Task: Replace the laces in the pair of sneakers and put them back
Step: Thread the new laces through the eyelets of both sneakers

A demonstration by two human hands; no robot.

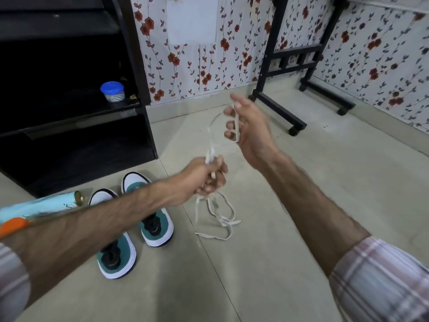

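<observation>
Two teal and white sneakers stand side by side on the floor, the nearer sneaker (116, 256) at lower left and the farther sneaker (152, 219) to its right, both partly hidden by my left forearm. A white lace (219, 217) hangs from my left hand (204, 180), which grips it in a fist above the floor; its loose end lies in loops on the tiles. The lace runs up to my right hand (246, 126), where it is wound around the curled fingers. Both hands are raised in mid-air, right of the sneakers.
A black shoe rack (76, 126) stands at left, with a blue-lidded jar (113, 91) on a shelf. A light blue can (44, 204) lies on the floor by the sneakers. A black wheeled frame (278, 105) stands at the back right against floral wallpaper.
</observation>
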